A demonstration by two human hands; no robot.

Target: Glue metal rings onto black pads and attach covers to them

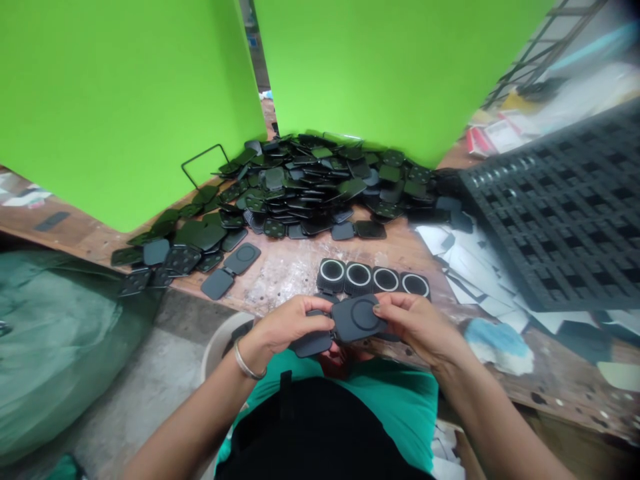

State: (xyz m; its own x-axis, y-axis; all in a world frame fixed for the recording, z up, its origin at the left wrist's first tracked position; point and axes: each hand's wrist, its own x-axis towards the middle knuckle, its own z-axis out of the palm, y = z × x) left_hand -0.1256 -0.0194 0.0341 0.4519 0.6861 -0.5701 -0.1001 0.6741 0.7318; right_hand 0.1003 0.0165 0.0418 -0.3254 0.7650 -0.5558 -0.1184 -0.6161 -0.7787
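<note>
Between my two hands, over the table's near edge, is a dark grey folding charger pad opened into two hinged panels. A ring mark shows on its right panel. My left hand pinches it at the left panel and hinge, thumb on top. My right hand grips the right panel at its outer edge. Just beyond them stands a row of several black panels with pale rings. Another unfolded pad lies to the left on the table. Farther back is a large heap of dark panels.
Two bright green boards stand behind the heap. A dark plastic crate is at the right, beside white paper scraps and a blue-and-white cloth. A green sack and a white bucket are below the table's left side.
</note>
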